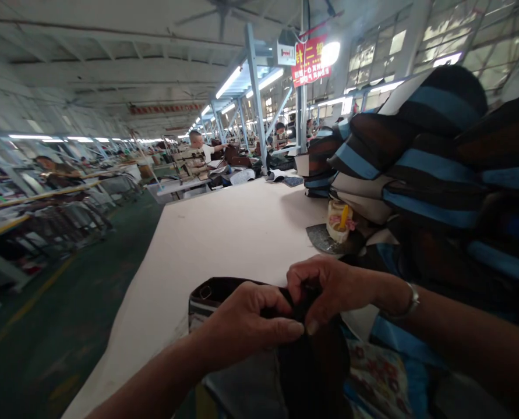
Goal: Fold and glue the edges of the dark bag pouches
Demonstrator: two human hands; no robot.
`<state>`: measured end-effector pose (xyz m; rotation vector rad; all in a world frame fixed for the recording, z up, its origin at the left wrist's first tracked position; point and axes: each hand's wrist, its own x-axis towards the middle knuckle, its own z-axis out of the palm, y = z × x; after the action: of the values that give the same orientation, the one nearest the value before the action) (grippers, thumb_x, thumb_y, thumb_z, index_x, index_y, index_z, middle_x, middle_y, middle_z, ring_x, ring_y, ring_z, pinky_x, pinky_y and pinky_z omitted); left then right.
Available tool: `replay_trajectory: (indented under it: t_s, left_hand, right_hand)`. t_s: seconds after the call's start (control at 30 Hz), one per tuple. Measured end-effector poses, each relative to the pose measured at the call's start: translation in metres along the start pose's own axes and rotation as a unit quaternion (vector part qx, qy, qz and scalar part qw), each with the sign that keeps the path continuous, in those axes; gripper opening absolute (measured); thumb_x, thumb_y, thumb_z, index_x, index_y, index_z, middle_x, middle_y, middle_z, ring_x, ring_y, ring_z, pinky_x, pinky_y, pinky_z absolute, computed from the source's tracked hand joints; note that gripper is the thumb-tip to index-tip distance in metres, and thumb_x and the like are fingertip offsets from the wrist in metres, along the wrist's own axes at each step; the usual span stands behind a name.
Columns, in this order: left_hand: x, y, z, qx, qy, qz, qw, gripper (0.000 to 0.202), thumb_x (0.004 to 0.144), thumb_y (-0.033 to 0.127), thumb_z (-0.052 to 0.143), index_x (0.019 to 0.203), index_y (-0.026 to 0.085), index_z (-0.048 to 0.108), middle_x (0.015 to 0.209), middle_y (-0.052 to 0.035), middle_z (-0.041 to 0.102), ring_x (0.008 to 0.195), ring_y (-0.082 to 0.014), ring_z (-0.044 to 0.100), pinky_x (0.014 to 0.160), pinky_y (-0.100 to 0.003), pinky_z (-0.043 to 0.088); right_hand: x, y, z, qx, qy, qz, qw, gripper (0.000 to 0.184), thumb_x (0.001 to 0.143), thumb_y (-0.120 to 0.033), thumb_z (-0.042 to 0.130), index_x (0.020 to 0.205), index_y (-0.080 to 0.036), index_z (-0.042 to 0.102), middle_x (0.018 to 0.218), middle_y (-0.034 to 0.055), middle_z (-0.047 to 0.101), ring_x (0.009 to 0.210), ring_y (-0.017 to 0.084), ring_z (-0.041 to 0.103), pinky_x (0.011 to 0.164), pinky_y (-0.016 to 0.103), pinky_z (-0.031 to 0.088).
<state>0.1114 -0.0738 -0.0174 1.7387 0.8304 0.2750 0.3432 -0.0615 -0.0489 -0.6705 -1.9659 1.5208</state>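
Observation:
A dark fabric bag with a grey panel and a small metal buckle at its left corner lies over the near edge of the table. My left hand is closed on its upper edge, thumb stretched toward the right. Close beside it, almost touching thumb to thumb, my right hand pinches the same dark edge. A light bracelet circles my right wrist. My fingers hide the exact spot they grip. Below my right forearm lies a flower-patterned cloth.
A high pile of black and blue bags leans along the right side of the white table. A pale cup with a yellow stick stands on a dark plate. A person works beyond; a green aisle runs left.

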Motion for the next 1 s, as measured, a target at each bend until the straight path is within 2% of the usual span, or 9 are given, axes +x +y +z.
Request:
replay_trajectory:
  t_s: [0.13,0.3,0.43,0.63,0.73,0.83,1.0]
  left_hand:
    - [0.002,-0.002,0.002,-0.006,-0.004,0.014,1.0,0.026,0.08,0.037,0.074,0.08,0.011,0.066,0.073,0.0008,0.055,0.062,-0.0094,0.045,0.054,-0.023,0.031]
    - [0.004,-0.001,0.002,-0.019,-0.015,0.026,0.999,0.022,0.083,0.033,0.071,0.082,0.012,0.067,0.077,0.0007,0.056,0.068,-0.0103,0.047,0.059,-0.024,0.034]
    - [0.005,0.004,0.005,-0.028,-0.024,0.048,0.998,0.013,0.083,0.024,0.068,0.078,0.012,0.065,0.076,0.002,0.053,0.069,-0.0098,0.044,0.06,-0.024,0.032]
    - [0.004,0.007,0.009,0.007,0.019,-0.002,1.0,0.012,0.08,0.021,0.064,0.072,0.014,0.06,0.068,0.004,0.048,0.061,-0.0091,0.039,0.055,-0.025,0.028]
    - [0.004,0.007,0.011,0.073,0.064,0.029,0.995,0.011,0.082,0.021,0.064,0.073,0.014,0.064,0.07,0.0027,0.052,0.065,-0.0103,0.045,0.059,-0.025,0.032]
    - [0.005,0.005,0.012,0.157,0.113,0.088,0.977,0.011,0.087,0.023,0.062,0.083,0.016,0.07,0.076,0.0007,0.062,0.071,-0.012,0.053,0.064,-0.024,0.037]
    - [0.001,-0.001,0.01,0.281,0.136,0.132,0.941,0.009,0.092,0.021,0.059,0.084,0.018,0.064,0.077,0.002,0.063,0.07,-0.0109,0.054,0.063,-0.024,0.037]
  right_hand:
    - [-0.003,-0.003,-0.001,0.017,-0.011,0.002,1.0,0.048,0.058,-0.037,0.093,0.086,-0.012,0.062,0.073,-0.0049,0.057,0.063,0.007,0.047,0.054,0.017,0.036]
    - [-0.009,-0.004,-0.003,-0.049,-0.001,-0.016,0.999,0.047,0.058,-0.035,0.093,0.088,-0.013,0.065,0.078,-0.0034,0.058,0.069,0.008,0.046,0.058,0.017,0.037]
    - [-0.009,-0.009,0.002,-0.068,0.014,-0.012,0.998,0.037,0.066,-0.032,0.088,0.084,-0.012,0.062,0.071,-0.0056,0.052,0.063,0.006,0.041,0.053,0.017,0.031]
    - [-0.008,-0.007,0.005,-0.031,0.003,-0.003,0.999,0.021,0.077,-0.026,0.077,0.085,-0.01,0.065,0.07,-0.0038,0.056,0.063,0.007,0.045,0.055,0.018,0.034]
    - [-0.009,-0.004,0.009,-0.042,0.056,0.005,0.998,0.015,0.076,-0.02,0.073,0.085,-0.01,0.066,0.067,-0.0042,0.056,0.059,0.007,0.043,0.052,0.018,0.032]
    - [-0.012,0.0,0.014,-0.04,0.106,0.016,0.993,0.01,0.074,-0.015,0.068,0.084,-0.011,0.067,0.066,-0.0041,0.058,0.057,0.006,0.044,0.05,0.017,0.031]
    - [-0.014,-0.002,0.016,-0.013,0.116,0.063,0.991,0.015,0.073,-0.017,0.066,0.087,-0.011,0.068,0.068,-0.0026,0.061,0.057,0.008,0.047,0.049,0.017,0.034]
